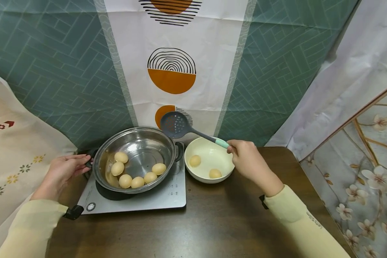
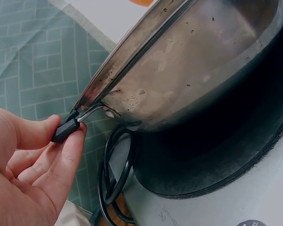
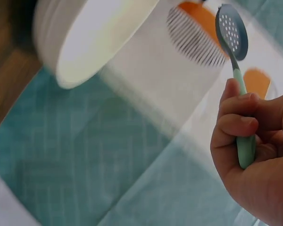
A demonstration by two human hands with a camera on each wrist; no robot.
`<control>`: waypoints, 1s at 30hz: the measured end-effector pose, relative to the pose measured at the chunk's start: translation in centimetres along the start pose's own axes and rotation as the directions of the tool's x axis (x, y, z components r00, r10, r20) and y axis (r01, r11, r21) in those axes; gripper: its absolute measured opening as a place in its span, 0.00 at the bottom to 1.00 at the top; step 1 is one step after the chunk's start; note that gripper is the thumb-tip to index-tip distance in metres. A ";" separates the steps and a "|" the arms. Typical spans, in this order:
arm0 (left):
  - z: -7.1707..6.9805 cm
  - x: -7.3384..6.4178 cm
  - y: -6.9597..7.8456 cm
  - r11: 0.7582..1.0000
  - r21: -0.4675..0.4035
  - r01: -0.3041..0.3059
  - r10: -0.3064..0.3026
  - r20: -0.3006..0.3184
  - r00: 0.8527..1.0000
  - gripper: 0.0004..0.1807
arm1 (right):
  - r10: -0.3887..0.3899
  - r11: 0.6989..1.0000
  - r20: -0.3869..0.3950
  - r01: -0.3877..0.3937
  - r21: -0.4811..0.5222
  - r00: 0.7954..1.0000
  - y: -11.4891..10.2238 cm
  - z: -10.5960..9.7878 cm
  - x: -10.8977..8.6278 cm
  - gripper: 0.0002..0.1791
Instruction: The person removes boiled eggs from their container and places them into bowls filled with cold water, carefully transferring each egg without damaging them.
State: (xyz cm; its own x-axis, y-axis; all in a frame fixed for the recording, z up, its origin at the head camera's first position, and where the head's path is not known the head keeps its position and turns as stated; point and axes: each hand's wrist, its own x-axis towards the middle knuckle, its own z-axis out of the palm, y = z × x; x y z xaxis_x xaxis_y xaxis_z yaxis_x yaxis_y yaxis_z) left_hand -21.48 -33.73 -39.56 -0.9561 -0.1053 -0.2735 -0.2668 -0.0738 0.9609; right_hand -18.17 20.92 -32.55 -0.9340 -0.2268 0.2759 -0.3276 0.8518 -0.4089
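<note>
A steel pot (image 1: pixel 142 143) with several brown eggs (image 1: pixel 137 181) along its near and left sides is over the induction cooker (image 1: pixel 167 199). My left hand (image 1: pixel 64 170) pinches the pot's black side handle (image 2: pixel 66 129) between thumb and fingers. In my right hand (image 1: pixel 249 157) is a grey skimmer (image 1: pixel 175 124) with a mint-green handle (image 3: pixel 245 150), gripped in curled fingers. No egg shows on the skimmer's perforated head, which is raised beyond the pot's far right rim. A cream bowl (image 1: pixel 209 154) with two eggs (image 1: pixel 215 173) stands right of the pot, left of the right hand.
A black power cord (image 2: pixel 104 174) loops beside the cooker. The brown wooden table (image 1: pixel 213 222) lies under everything. Patterned cloth (image 1: pixel 206 71) hangs close behind the pot and bowl, with a flowered panel (image 1: pixel 367 186) at the right.
</note>
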 end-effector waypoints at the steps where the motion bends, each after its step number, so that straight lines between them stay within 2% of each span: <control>1: 0.0 0.0 0.0 1.000 0.002 0.000 0.000 0.000 1.000 0.05 | -0.004 1.000 0.006 0.004 0.003 1.000 -0.6 0.5 0.2 0.09; 4: 0.0 0.1 0.0 1.000 0.011 0.008 -0.008 -0.011 1.000 0.03 | -0.031 0.999 0.009 0.031 -0.019 0.999 -2.4 2.1 0.9 0.10; 8: 0.2 0.2 0.0 1.000 0.022 0.012 -0.011 -0.024 1.000 0.02 | -0.105 0.991 -0.002 0.105 -0.085 0.994 -4.3 3.9 1.5 0.11; 14: 0.3 0.1 0.0 1.000 0.030 0.009 -0.009 -0.015 1.000 0.04 | -0.165 0.974 0.036 0.168 -0.149 0.986 -6.6 5.9 1.6 0.08; 19: 0.3 -0.1 0.0 0.999 0.050 0.010 -0.009 -0.022 1.000 0.03 | -0.212 0.957 0.057 0.219 -0.188 0.976 -7.6 7.1 1.4 0.04; 25: 0.4 -0.1 0.1 0.997 0.076 0.008 -0.005 -0.029 1.000 0.02 | -0.233 0.938 0.072 0.244 -0.245 0.970 -8.6 7.8 1.3 0.03; 30: 0.1 0.0 -0.2 0.999 0.044 -0.004 0.005 -0.023 1.000 0.02 | -0.283 0.898 0.093 0.298 -0.323 0.955 -9.7 8.3 1.2 0.04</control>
State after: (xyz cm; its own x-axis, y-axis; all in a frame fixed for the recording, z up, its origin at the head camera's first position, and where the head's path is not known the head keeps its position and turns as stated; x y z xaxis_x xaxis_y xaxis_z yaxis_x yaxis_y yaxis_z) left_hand -21.41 -33.65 -39.70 -0.9544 -0.1279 -0.2698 -0.2682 -0.0295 0.9629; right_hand -17.32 8.45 -35.45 -0.8123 -0.5015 0.2979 -0.5263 0.8503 -0.0037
